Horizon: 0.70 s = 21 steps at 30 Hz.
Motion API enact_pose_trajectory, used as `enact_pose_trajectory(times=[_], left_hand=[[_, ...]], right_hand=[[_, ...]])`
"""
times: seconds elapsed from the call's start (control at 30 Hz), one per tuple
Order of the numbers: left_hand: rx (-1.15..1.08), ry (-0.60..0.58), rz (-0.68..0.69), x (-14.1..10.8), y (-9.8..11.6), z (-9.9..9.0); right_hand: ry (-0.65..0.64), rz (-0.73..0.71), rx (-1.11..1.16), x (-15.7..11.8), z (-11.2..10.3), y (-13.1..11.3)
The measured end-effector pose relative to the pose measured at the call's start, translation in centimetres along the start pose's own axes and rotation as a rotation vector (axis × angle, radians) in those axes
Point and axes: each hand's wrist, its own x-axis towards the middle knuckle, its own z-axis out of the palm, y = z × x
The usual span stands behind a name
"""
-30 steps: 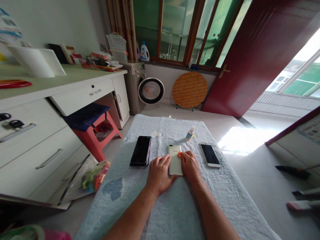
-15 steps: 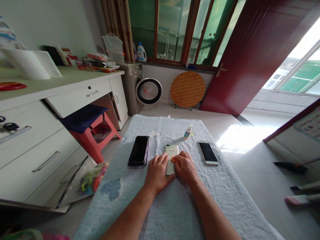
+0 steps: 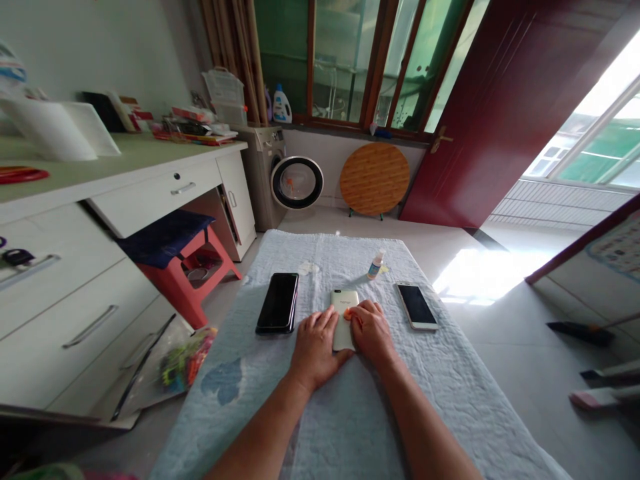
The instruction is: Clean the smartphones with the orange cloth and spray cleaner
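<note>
Blue cloth (image 3: pixel 350 427) underlies a white phone (image 3: pixel 343 333), a bottle (image 3: pixel 375 266) at its one o'clock. Left hand (image 3: pixel 315 343) braces the phone's nine-o'clock edge, fingers extended; right hand (image 3: pixel 371 331) pinches an orange scrap (image 3: pixel 347 313) against it.

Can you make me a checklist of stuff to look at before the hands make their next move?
1. Left hand touching the pale phone: ok, at its left side.
2. Pale phone lying back side up: ok.
3. Right hand holding the orange piece: ok, pinched at the fingertips, over the phone's back.
4. Small bottle standing, apart from the hands: ok, beyond the right hand.
5. White-edged phone apart from the right hand: ok, it lies to the right.
6. Pale phone's back spotless: cannot tell, too small to see.
</note>
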Motion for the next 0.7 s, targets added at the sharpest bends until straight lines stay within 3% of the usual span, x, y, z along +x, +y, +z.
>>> enact_pose_trajectory(times=[0.17, 0.27, 0.53, 0.7], left_hand=[[-0.005, 0.024, -0.01, 0.0, 0.0, 0.1], [-0.015, 0.027, -0.007, 0.0, 0.0, 0.1], [-0.003, 0.013, -0.013, 0.1, 0.0, 0.0], [0.013, 0.015, -0.013, 0.1, -0.2, 0.4]], right_hand=[[-0.143, -0.134, 0.039, -1.1, -0.4, -1.6], [-0.14, -0.155, 0.049, -1.2, -0.3, -1.5], [-0.037, 0.0, -0.074, 2.3, 0.2, 1.7], [-0.032, 0.084, -0.165, 5.4, 0.9, 1.8]])
